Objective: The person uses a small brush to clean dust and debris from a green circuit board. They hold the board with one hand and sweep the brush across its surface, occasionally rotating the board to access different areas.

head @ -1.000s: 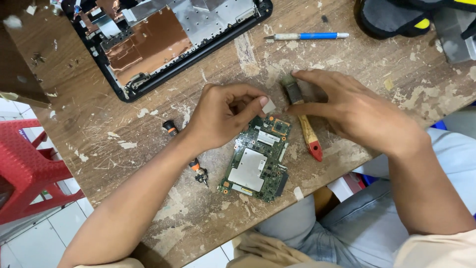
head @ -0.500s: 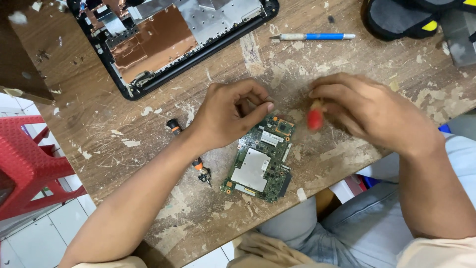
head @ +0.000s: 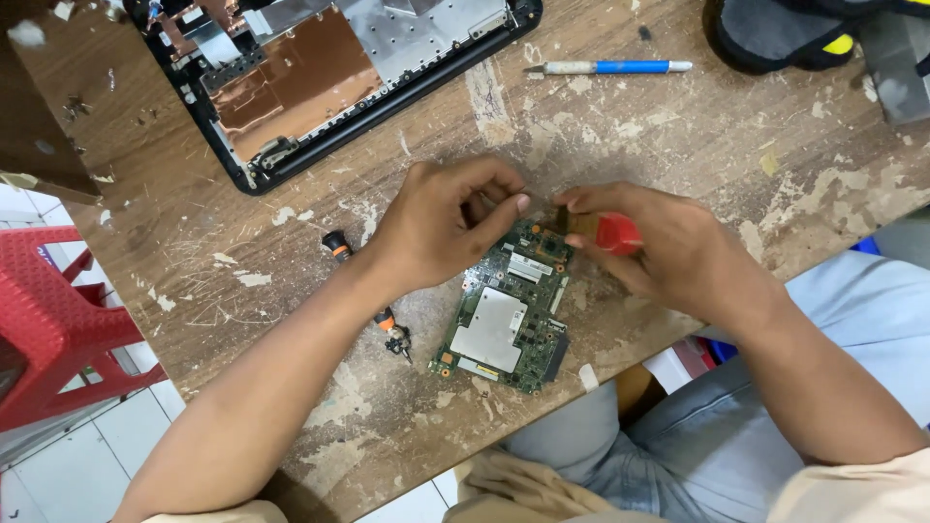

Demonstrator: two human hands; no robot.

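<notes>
Both hands at the top end of a green circuit board on a scarred wooden bench.

Left to right: red plastic stool (head: 58,320) off the bench edge. Opened laptop shell (head: 329,77), black-rimmed, at upper left; inside it, copper foil sheet and silvery shielding, with small parts I cannot make out. Small screwdriver (head: 366,291) with black and orange grip lies on the wooden bench (head: 678,126), partly under the left forearm. Left hand (head: 441,223) curled, thumb pressed to fingertips at the board's top edge; what it pinches is hidden. Green circuit board (head: 509,310) flat on the bench, silver shield plate on it, just below both hands. Right hand (head: 668,247) closed around a brush (head: 605,230), its red handle end showing, bristles touching the board's upper corner. Blue and white pen-shaped tool (head: 610,67) lies well apart above. Dark bag (head: 775,34) with yellow trim at upper right.
</notes>
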